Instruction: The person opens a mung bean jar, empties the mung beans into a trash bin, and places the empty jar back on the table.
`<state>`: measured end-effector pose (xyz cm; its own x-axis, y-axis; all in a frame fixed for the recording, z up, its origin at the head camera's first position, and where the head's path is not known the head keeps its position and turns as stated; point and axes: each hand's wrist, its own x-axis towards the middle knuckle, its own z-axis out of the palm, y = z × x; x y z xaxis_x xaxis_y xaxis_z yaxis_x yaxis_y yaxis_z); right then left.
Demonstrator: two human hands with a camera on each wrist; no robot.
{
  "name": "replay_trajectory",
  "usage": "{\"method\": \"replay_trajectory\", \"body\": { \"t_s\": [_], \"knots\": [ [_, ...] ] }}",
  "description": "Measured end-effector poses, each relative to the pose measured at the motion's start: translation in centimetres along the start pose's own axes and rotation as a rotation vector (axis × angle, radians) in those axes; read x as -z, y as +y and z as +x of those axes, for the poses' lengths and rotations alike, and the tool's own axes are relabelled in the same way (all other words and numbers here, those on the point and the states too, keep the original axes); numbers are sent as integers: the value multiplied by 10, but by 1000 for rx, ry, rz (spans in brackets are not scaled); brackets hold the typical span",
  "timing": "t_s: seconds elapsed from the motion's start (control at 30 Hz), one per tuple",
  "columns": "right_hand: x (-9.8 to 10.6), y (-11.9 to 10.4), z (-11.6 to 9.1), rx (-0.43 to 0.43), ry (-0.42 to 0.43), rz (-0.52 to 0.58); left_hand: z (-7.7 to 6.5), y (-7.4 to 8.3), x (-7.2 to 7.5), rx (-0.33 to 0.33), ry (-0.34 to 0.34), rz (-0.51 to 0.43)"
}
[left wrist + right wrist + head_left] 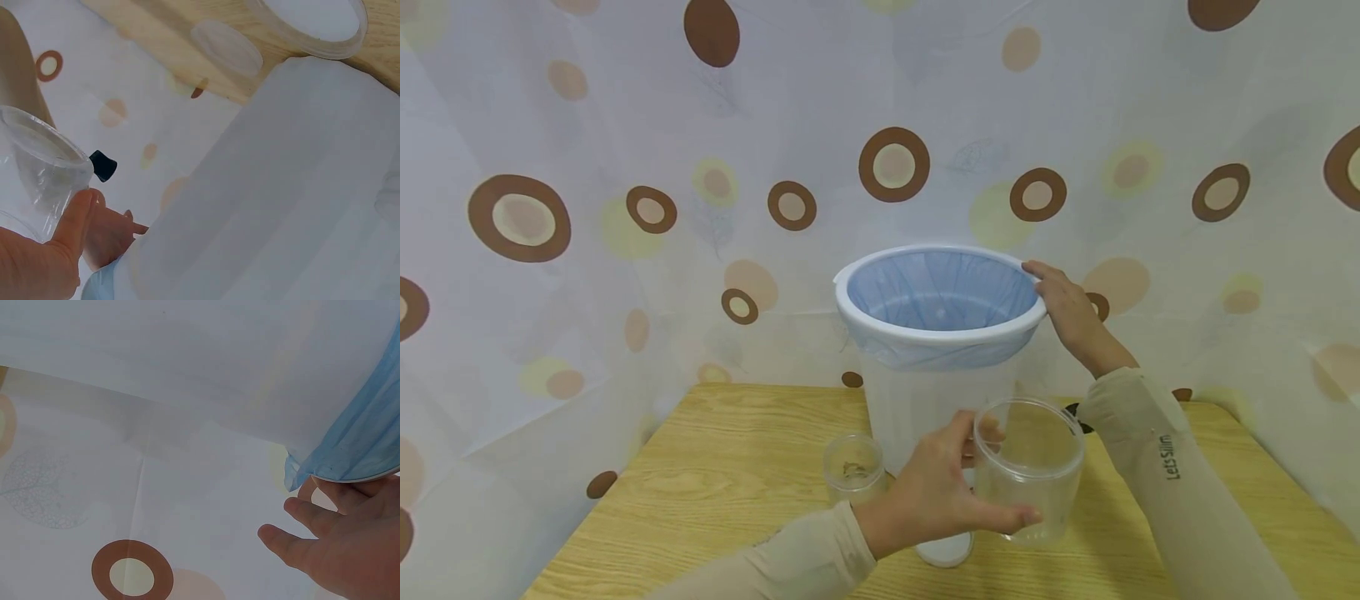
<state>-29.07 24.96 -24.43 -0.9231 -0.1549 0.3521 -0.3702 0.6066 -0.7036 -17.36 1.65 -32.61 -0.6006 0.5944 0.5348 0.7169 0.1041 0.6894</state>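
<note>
A white bin (940, 400) stands on the table, its rim covered by a light-blue liner bag (936, 287). In front of it my left hand (932, 492) grips a large clear plastic jar (1048, 496) by its side. The jar's mouth faces up, and I see nothing in it. My right hand (1071, 317) touches the bin's rim at the right. In the right wrist view its fingers (294, 547) are spread and fairly straight, one against the rim; the thumb is hidden.
Left of the bin stands a smaller clear jar (853, 475) with some brownish bits inside. A round white lid (946, 550) lies before the bin, partly behind my left hand. Patterned sheeting (820, 100) hangs behind the wooden table (730, 467).
</note>
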Motion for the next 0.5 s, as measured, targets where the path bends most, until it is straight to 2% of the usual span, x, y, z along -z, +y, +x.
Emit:
{"method": "replay_trajectory", "body": {
  "t_s": [0.27, 0.5],
  "knots": [
    [0, 1, 0, 5, 3, -11, -6, -5, -3, 79, -5, 37],
    [-1, 0, 1, -14, 4, -7, -10, -11, -7, 101, -17, 37]
  ]
}}
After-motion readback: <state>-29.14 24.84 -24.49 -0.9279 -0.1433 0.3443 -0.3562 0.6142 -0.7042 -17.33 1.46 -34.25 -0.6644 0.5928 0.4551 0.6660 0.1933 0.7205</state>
